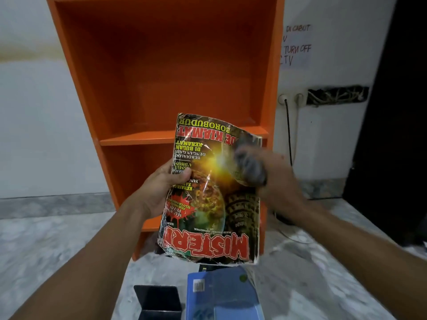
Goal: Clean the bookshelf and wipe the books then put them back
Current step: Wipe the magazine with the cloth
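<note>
My left hand (161,188) grips the left edge of a worn magazine (208,204) with a dark cover and red "MISTERI" lettering, held upside down in front of me. My right hand (275,176) is blurred and shut on a grey cloth (250,165), which presses against the magazine's upper right part. Behind them stands the orange bookshelf (161,65). Its upper compartment holds nothing, and the magazine hides much of the lower one.
A blue book (224,294) lies on the marble floor below the magazine, with a black bookend (158,301) to its left. Wall sockets (291,98), a black cable and a paper note are on the white wall at right. A dark doorway is far right.
</note>
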